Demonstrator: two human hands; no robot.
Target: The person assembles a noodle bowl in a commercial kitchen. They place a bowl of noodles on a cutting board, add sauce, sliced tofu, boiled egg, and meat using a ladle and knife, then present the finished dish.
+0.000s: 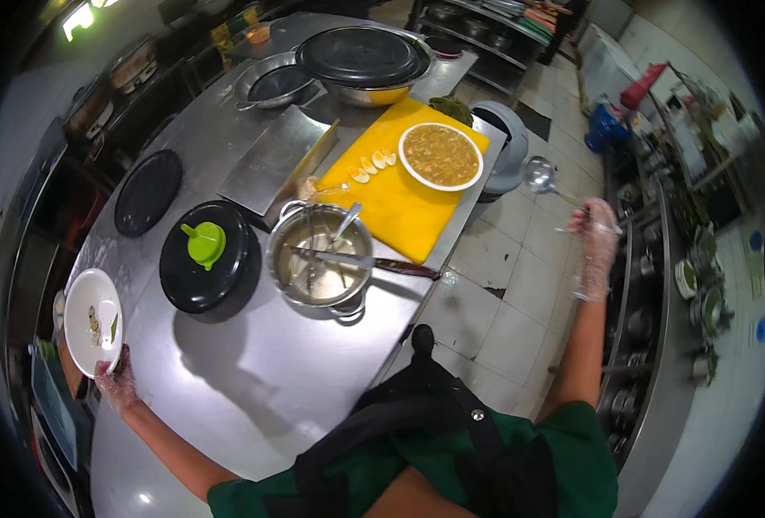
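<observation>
My left hand (118, 385), in a clear plastic glove, grips the lower rim of a white bowl (86, 300) at the table's left edge. Small pale bits and a green sliver lie inside that bowl. Out to the right, my gloved right hand (596, 231) is closed round the handle of a metal ladle (539, 173), held away from the table. A white bowl of brown, chunky soup (440, 155) stands on a yellow cutting board (404, 220), with several boiled egg wedges (368, 167) beside it. A brown-handled knife (406, 268) rests across a steel pot (292, 292) containing a spoon.
A black lid with a green knob (203, 281) sits left of the pot. Behind stand a metal box (270, 160) and a large black-lidded basin (363, 57). A grey bin (501, 142) stands beside the table; shelves of pots (637, 319) line the right wall.
</observation>
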